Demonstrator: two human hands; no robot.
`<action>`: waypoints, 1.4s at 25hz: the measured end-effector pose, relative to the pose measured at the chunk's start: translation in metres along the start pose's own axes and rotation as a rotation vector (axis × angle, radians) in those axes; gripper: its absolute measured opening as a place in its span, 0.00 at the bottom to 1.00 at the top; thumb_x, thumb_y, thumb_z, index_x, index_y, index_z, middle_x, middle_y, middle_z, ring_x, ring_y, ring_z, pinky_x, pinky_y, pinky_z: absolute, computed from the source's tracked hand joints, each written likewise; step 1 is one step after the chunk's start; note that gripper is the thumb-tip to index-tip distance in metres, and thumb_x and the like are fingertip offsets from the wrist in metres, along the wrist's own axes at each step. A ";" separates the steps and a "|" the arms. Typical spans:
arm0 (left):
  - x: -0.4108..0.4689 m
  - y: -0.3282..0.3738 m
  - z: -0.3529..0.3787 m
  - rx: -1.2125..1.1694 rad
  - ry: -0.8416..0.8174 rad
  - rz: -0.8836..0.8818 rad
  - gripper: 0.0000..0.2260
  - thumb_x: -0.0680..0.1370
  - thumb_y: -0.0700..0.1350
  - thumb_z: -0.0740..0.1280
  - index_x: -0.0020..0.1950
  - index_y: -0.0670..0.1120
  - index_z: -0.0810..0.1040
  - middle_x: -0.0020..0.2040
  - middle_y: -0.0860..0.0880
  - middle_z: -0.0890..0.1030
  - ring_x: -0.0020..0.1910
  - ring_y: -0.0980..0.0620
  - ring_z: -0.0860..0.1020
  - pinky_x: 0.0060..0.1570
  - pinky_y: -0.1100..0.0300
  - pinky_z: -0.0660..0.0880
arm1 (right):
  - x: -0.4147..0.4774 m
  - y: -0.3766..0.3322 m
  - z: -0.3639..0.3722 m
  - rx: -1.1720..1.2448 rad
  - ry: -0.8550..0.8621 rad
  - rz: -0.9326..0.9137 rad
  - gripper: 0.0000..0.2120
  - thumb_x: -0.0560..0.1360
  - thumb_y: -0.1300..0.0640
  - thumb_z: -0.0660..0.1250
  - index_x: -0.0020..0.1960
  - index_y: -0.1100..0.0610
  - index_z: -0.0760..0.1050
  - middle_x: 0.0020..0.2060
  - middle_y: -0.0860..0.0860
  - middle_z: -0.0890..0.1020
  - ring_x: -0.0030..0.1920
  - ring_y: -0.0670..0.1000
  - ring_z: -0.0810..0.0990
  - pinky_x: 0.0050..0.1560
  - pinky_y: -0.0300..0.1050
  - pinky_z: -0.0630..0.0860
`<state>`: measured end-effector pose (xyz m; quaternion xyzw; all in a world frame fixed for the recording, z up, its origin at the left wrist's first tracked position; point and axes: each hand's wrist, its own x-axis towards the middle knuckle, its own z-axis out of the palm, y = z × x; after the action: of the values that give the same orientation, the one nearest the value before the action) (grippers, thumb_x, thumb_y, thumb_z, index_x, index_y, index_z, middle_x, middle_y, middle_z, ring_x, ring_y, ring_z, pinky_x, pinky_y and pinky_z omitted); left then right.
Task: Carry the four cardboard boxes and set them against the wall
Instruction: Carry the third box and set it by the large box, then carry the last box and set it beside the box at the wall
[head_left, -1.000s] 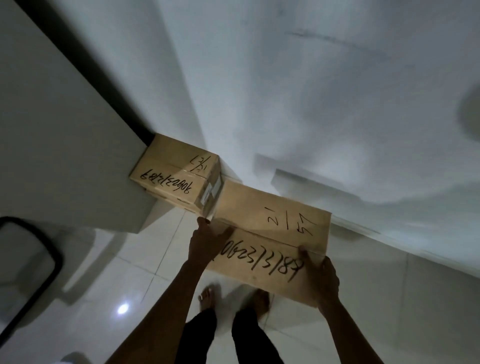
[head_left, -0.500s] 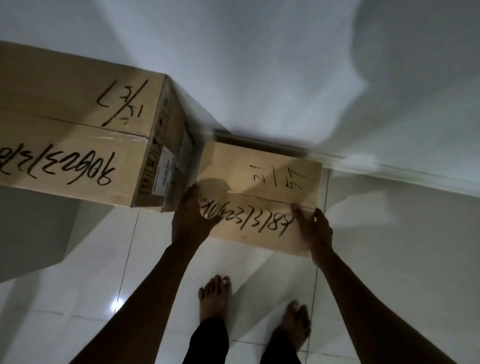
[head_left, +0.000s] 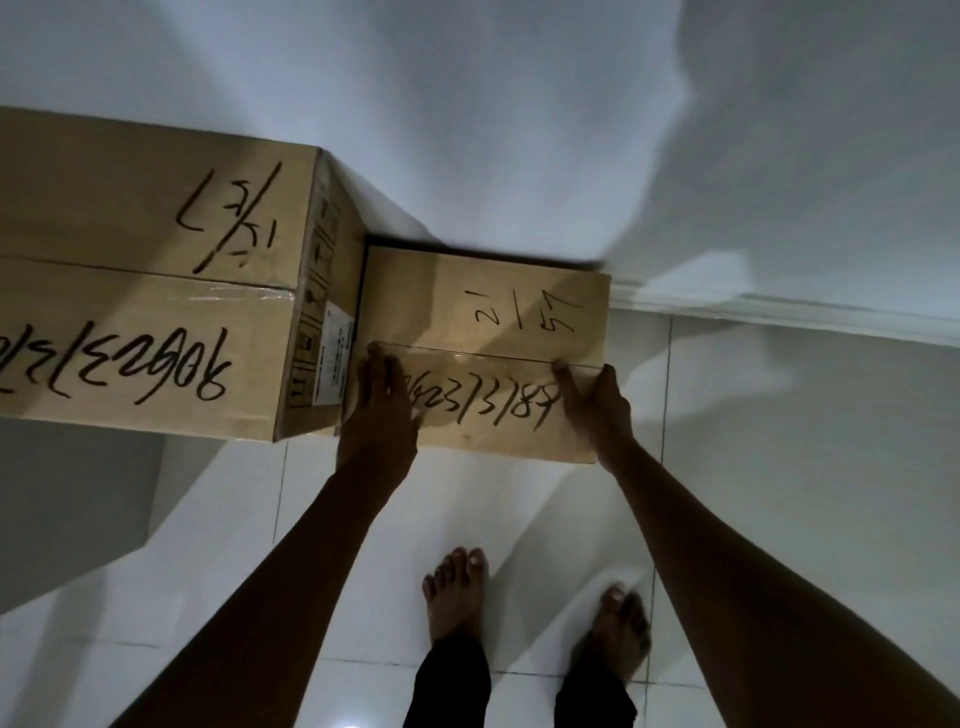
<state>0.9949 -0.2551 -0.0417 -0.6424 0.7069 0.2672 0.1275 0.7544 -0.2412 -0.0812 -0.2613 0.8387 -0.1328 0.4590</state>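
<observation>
A cardboard box (head_left: 488, 306) marked "21/57" and a long handwritten number sits low against the white wall (head_left: 519, 130), its left side touching a second box. My left hand (head_left: 382, 410) grips its near left corner. My right hand (head_left: 597, 410) holds its near right edge. The second cardboard box (head_left: 145, 291), marked "13/57", stands higher on the left, also at the wall, and runs out of the frame. Whether the held box rests on the floor I cannot tell. No other boxes are in view.
White glossy floor tiles (head_left: 805, 467) spread to the right and towards me, with a baseboard (head_left: 779, 312) along the wall. My bare feet (head_left: 457, 597) stand just behind the box. A grey shadowed surface (head_left: 67, 499) lies below the left box.
The held box has gone down and forward to the wall, ending tight beside the left box. My view has dropped lower and closer. Both hands keep their hold.
</observation>
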 end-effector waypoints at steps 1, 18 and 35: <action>-0.004 0.000 -0.004 0.012 -0.023 0.000 0.37 0.79 0.45 0.64 0.78 0.40 0.44 0.80 0.39 0.45 0.79 0.39 0.46 0.72 0.42 0.60 | -0.005 -0.004 -0.004 -0.019 -0.020 0.004 0.36 0.77 0.35 0.62 0.74 0.58 0.60 0.63 0.59 0.79 0.55 0.59 0.81 0.50 0.53 0.80; -0.406 0.379 -0.324 0.291 -0.200 0.851 0.30 0.82 0.58 0.50 0.79 0.42 0.50 0.80 0.42 0.51 0.79 0.44 0.49 0.77 0.51 0.48 | -0.527 0.077 -0.449 0.033 0.457 0.239 0.36 0.80 0.34 0.48 0.79 0.57 0.62 0.74 0.59 0.70 0.76 0.61 0.64 0.76 0.59 0.59; -0.539 0.870 -0.130 0.581 -0.418 1.340 0.32 0.81 0.61 0.48 0.79 0.44 0.48 0.80 0.43 0.49 0.79 0.44 0.47 0.77 0.51 0.47 | -0.574 0.421 -0.744 0.417 0.762 0.732 0.40 0.77 0.30 0.50 0.79 0.56 0.59 0.74 0.59 0.70 0.76 0.61 0.65 0.75 0.60 0.61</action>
<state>0.2432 0.1550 0.5333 0.0477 0.9489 0.2068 0.2334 0.2507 0.4163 0.5307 0.2091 0.9370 -0.2128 0.1820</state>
